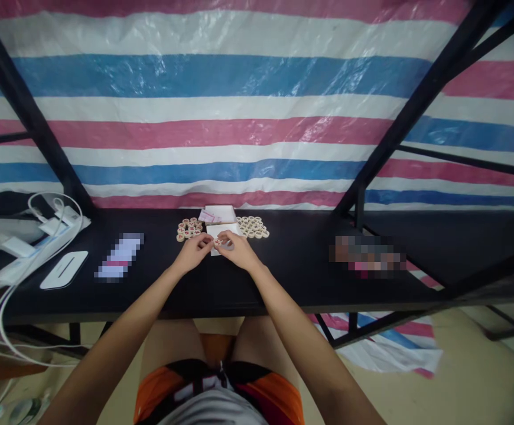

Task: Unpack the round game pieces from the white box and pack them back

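Note:
Both hands meet over a small white open box near the middle of the black table. Between my fingertips is a round xiangqi piece with a red mark. My left hand closes its fingers at the piece's left side, and my right hand pinches from the right. Left of the box lies a cluster of red-marked xiangqi pieces. Dark-marked xiangqi pieces are grouped on the right. My hands hide part of the box's near side.
On the left are a power strip with white cables, a white flat device and a blurred phone-like rectangle. A pixelated object lies right. Black frame bars and a striped sheet stand behind.

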Demonstrator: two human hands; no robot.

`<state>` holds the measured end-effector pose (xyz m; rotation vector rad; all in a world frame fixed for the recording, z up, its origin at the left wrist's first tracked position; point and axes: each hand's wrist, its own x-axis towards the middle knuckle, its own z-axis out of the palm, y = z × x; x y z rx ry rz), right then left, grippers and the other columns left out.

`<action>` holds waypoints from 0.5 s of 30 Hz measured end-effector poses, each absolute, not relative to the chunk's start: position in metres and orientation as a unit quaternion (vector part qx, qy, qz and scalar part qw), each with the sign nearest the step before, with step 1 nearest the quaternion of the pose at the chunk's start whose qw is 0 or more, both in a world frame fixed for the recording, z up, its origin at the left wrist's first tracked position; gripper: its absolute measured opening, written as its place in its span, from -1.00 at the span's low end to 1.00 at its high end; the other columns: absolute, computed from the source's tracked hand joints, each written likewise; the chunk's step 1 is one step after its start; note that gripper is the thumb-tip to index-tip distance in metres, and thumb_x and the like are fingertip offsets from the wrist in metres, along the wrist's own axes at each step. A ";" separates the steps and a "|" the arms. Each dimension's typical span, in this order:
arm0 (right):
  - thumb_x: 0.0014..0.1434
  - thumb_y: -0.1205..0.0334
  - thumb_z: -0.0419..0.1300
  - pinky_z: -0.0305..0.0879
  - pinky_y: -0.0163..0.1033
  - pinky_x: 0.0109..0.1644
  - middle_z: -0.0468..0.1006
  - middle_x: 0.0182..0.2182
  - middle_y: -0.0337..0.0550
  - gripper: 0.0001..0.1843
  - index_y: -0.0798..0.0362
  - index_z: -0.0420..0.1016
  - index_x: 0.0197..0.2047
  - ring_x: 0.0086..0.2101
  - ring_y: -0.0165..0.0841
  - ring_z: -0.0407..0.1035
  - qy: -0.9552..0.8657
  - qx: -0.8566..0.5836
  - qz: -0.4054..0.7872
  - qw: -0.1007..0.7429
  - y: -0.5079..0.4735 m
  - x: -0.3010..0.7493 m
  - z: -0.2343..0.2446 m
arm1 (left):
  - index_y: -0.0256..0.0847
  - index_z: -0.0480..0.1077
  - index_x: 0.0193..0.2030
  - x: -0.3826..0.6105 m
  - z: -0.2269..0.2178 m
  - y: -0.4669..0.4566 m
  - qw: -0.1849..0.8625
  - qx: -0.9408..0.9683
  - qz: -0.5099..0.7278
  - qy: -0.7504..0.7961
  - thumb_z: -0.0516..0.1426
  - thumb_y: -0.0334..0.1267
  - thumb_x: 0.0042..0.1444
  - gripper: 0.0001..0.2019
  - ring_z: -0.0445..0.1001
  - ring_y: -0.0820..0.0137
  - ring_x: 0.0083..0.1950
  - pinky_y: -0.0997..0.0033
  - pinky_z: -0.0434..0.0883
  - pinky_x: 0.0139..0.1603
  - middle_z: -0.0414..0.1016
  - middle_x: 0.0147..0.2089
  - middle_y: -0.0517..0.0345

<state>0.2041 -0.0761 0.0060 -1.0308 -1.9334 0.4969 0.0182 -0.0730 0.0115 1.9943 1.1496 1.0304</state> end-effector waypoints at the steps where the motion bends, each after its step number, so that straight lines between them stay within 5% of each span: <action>1: 0.09 0.11 0.21 0.32 -0.29 -0.17 0.56 -0.24 -0.18 -0.73 0.00 0.39 -0.14 -0.29 -0.39 0.42 -0.772 -0.414 0.202 0.438 -0.076 0.205 0.006 | -0.25 0.42 -0.12 0.019 0.011 -0.073 0.297 0.752 0.392 0.439 0.08 -0.07 0.11 -0.68 0.44 0.43 -0.39 0.46 0.38 -0.37 0.51 -0.28 0.11; 5: 0.10 0.06 0.21 0.32 -0.29 -0.18 0.56 -0.26 -0.18 -0.74 0.00 0.42 -0.17 -0.32 -0.40 0.42 -0.772 -0.410 0.200 0.444 -0.076 0.206 0.007 | -0.25 0.38 0.05 0.020 0.011 -0.073 0.283 0.754 0.406 0.432 0.10 -0.08 0.10 -0.57 0.41 0.47 -0.42 0.49 0.35 -0.44 0.51 -0.14 0.05; 15: 0.12 0.01 0.20 0.30 -0.32 -0.24 0.55 -0.37 -0.23 -0.74 0.01 0.47 -0.24 -0.40 -0.43 0.38 -0.770 -0.426 0.223 0.421 -0.081 0.206 0.014 | -0.30 0.45 -0.10 0.017 0.012 -0.069 0.361 0.744 0.400 0.396 0.14 -0.05 0.05 -0.61 0.41 0.44 -0.40 0.43 0.36 -0.33 0.53 -0.20 0.03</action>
